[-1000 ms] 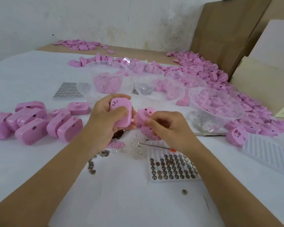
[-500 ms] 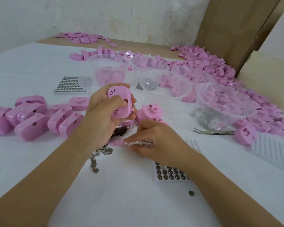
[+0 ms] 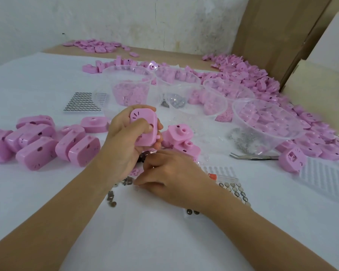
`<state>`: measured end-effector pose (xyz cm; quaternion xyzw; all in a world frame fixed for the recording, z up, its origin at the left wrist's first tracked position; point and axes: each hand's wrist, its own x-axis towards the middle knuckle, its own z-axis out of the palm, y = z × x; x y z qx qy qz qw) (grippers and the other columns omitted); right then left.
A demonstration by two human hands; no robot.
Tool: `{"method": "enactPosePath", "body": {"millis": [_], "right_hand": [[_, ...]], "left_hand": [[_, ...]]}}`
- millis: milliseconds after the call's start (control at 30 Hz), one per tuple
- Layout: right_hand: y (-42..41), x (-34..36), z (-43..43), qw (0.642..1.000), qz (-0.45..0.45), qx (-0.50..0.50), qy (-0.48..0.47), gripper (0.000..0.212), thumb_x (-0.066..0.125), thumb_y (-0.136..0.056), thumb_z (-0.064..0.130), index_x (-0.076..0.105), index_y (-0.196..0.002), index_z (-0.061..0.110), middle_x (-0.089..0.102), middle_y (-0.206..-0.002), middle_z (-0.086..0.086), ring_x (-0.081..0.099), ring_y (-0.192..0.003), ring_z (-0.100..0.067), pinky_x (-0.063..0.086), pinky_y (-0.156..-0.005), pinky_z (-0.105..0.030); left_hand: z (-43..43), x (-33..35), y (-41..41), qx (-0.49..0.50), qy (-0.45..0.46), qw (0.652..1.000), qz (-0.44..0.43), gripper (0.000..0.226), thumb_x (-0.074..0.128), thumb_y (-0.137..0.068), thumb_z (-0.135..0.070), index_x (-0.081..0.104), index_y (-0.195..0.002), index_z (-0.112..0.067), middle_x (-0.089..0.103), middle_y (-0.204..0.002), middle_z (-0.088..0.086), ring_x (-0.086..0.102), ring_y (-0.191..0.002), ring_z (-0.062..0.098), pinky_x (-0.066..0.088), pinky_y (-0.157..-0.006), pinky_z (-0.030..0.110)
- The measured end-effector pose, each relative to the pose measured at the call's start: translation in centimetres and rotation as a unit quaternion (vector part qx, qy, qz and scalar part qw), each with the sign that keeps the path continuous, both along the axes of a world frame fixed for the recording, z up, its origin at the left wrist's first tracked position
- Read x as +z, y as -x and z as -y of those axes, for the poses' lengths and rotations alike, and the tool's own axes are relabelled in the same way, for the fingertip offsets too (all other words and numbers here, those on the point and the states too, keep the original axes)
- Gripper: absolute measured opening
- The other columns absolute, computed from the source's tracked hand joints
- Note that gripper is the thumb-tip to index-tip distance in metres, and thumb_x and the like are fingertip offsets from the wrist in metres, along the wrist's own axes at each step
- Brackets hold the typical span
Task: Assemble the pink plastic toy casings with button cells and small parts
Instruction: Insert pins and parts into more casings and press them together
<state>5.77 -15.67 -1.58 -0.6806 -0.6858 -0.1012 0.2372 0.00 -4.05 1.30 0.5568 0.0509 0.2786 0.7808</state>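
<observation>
Glossy pink plastic casing, clear plastic bowls, metal tweezers.

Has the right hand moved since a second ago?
Yes. The right hand has dropped from the loose casings beyond the button-cell tray towards the person, and now covers the tray's left part.

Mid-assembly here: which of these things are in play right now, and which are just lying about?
In play:
- left hand gripping the pink casing
- right hand down by the small metal parts
- button cells beside that hand

Lying about:
- tweezers
- cardboard boxes
- far pile of pink pieces
- white tray
</observation>
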Motion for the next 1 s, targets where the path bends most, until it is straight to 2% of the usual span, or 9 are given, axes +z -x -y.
{"method": "enactPosePath", "body": {"millis": [133, 300, 467, 533, 633, 733, 800, 900, 1000], "right_hand": [[0.1, 0.2, 0.2, 0.999, -0.026, -0.014, 0.041, 0.006, 0.072, -0.078, 0.019, 0.076, -0.081, 0.018, 0.061, -0.075, -0.003, 0.057, -0.072, -0.023, 0.05, -0.061, -0.037], [0.5, 0.2, 0.0, 0.998, -0.001, -0.027, 0.055, 0.012, 0.059, -0.081, 0.008, 0.07, -0.076, 0.005, 0.064, -0.081, -0.009, 0.059, -0.077, -0.029, 0.05, -0.063, -0.043], [0.0, 0.3, 0.3, 0.996, 0.014, -0.075, 0.037, 0.015, 0.054, -0.087, 0.007, 0.067, -0.082, 0.002, 0.065, -0.082, -0.012, 0.061, -0.076, -0.032, 0.049, -0.062, -0.039], [-0.3, 0.3, 0.4, 0.996, 0.005, -0.083, 0.037, 0.015, 0.052, -0.089, 0.008, 0.066, -0.085, 0.001, 0.065, -0.086, -0.012, 0.059, -0.079, -0.032, 0.048, -0.063, -0.041], [-0.8, 0.7, 0.7, 0.987, -0.096, -0.13, 0.003, 0.013, 0.055, -0.089, 0.01, 0.066, -0.087, 0.004, 0.066, -0.083, -0.007, 0.06, -0.075, -0.025, 0.048, -0.068, -0.041], [-1.8, 1.5, 1.5, 0.95, -0.235, -0.183, -0.091, 0.009, 0.062, -0.086, 0.011, 0.065, -0.077, 0.012, 0.061, -0.065, 0.01, 0.057, -0.06, -0.003, 0.049, -0.064, -0.021], [-2.0, 2.0, 1.9, 0.932, -0.288, -0.181, -0.128, 0.014, 0.061, -0.086, 0.01, 0.059, -0.075, 0.017, 0.057, -0.062, 0.014, 0.054, -0.057, -0.002, 0.043, -0.058, -0.013], [-1.7, 2.3, 2.1, 0.95, -0.257, -0.145, -0.105, 0.011, 0.049, -0.092, 0.009, 0.051, -0.082, 0.01, 0.055, -0.069, 0.001, 0.049, -0.062, -0.013, 0.043, -0.058, -0.027], [-1.6, 2.1, 2.1, 0.96, -0.232, -0.122, -0.099, 0.011, 0.041, -0.092, 0.011, 0.045, -0.082, 0.01, 0.048, -0.069, 0.003, 0.042, -0.062, -0.009, 0.035, -0.056, -0.02]], "left_hand": [[-0.1, 0.1, 0.2, -0.008, 0.062, 0.998, 0.02, 0.026, 0.045, -0.069, -0.015, 0.056, -0.09, -0.007, 0.058, -0.061, 0.005, 0.058, -0.051, 0.018, 0.049, -0.048, 0.023], [0.1, 0.1, 0.1, 0.007, 0.091, 0.996, 0.024, 0.028, 0.049, -0.075, -0.029, 0.057, -0.092, -0.007, 0.057, -0.068, 0.005, 0.059, -0.055, 0.016, 0.053, -0.054, 0.026], [-0.1, -0.2, -0.1, 0.027, 0.103, 0.994, 0.029, 0.024, 0.032, -0.092, -0.008, 0.055, -0.096, -0.007, 0.053, -0.079, 0.008, 0.063, -0.057, 0.017, 0.057, -0.062, 0.033], [-0.1, -0.3, -0.3, 0.039, 0.085, 0.995, 0.017, 0.026, 0.031, -0.093, -0.004, 0.057, -0.097, -0.008, 0.057, -0.077, 0.007, 0.064, -0.058, 0.018, 0.058, -0.062, 0.032], [-0.2, -0.3, -0.3, 0.051, 0.031, 0.998, 0.011, 0.025, 0.036, -0.092, -0.003, 0.059, -0.094, -0.014, 0.064, -0.067, -0.005, 0.064, -0.06, 0.012, 0.054, -0.052, 0.026], [-0.4, -0.3, 0.0, 0.071, -0.072, 0.995, -0.017, 0.029, 0.044, -0.075, -0.01, 0.064, -0.077, -0.03, 0.06, -0.064, -0.013, 0.058, -0.053, 0.012, 0.041, -0.038, 0.019], [-0.2, -0.3, 0.2, 0.077, -0.139, 0.986, -0.05, 0.025, 0.047, -0.072, -0.014, 0.063, -0.067, -0.033, 0.056, -0.059, -0.011, 0.05, -0.046, 0.015, 0.032, -0.035, 0.016], [0.7, -0.1, 0.4, 0.038, -0.163, 0.981, -0.095, 0.02, 0.065, -0.082, -0.013, 0.062, -0.067, -0.025, 0.057, -0.053, -0.003, 0.049, -0.035, 0.01, 0.03, -0.032, 0.012], [1.2, 0.0, 0.5, -0.004, -0.185, 0.974, -0.129, 0.015, 0.061, -0.086, -0.011, 0.063, -0.072, -0.015, 0.057, -0.048, -0.003, 0.049, -0.032, 0.007, 0.031, -0.03, 0.009]]}}
